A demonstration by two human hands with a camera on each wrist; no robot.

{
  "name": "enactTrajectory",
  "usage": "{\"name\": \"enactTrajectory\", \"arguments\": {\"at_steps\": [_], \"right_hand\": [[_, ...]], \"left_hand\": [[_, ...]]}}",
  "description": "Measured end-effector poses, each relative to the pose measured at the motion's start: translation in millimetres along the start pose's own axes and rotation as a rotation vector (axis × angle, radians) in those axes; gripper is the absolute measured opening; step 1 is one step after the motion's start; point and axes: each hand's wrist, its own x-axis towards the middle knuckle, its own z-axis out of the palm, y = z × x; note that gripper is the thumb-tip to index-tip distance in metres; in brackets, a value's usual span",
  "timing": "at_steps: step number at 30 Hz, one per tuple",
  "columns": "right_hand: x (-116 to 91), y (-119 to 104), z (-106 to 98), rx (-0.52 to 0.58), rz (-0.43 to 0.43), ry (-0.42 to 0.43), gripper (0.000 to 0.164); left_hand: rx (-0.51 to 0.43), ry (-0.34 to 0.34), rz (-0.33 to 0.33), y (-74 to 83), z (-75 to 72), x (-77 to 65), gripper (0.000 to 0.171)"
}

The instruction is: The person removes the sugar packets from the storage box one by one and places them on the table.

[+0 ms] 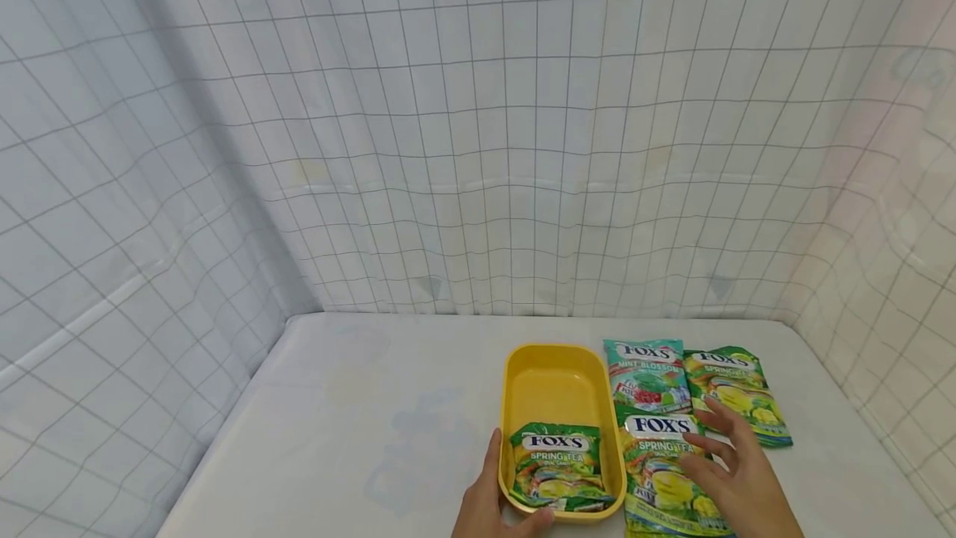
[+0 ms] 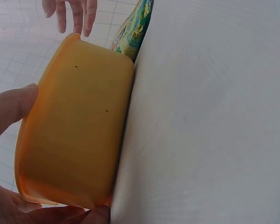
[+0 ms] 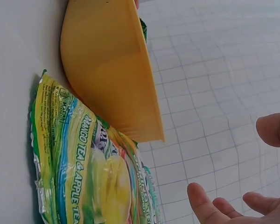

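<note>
A yellow plastic tray stands on the white table, with a green Fox's Spring Tea candy packet lying in its near half. My left hand grips the tray's near left corner, thumb on the near rim and fingers along the left side. Over another Spring Tea packet, just right of the tray, is my right hand, fingers spread and loosely bent. In the right wrist view that hand holds nothing and is apart from the packet. The left wrist view shows the tray's outer wall up close.
Behind the near packet lie a teal Mint Blossom packet and, to its right, a further Spring Tea packet. White table surface extends left of the tray. A grid-patterned white curtain encloses the back and sides.
</note>
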Motion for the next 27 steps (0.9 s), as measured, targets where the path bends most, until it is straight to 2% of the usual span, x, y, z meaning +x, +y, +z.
{"name": "enactTrajectory", "arguments": {"at_steps": [9,22,27], "right_hand": [[-4,-11,5,0.049,-0.032,-0.055,0.100],[-5,-25,18,0.103,-0.167,-0.103,0.090],[-4,-30,24,0.121,-0.166,-0.135,0.090]], "left_hand": [[-0.028,-0.014,-0.008,-0.5,-1.0,0.3,0.117],[-0.057,-0.027,0.008,-0.2,-1.3,0.5,0.116],[-0.058,-0.027,0.005,0.2,-1.5,0.0,0.116]]}}
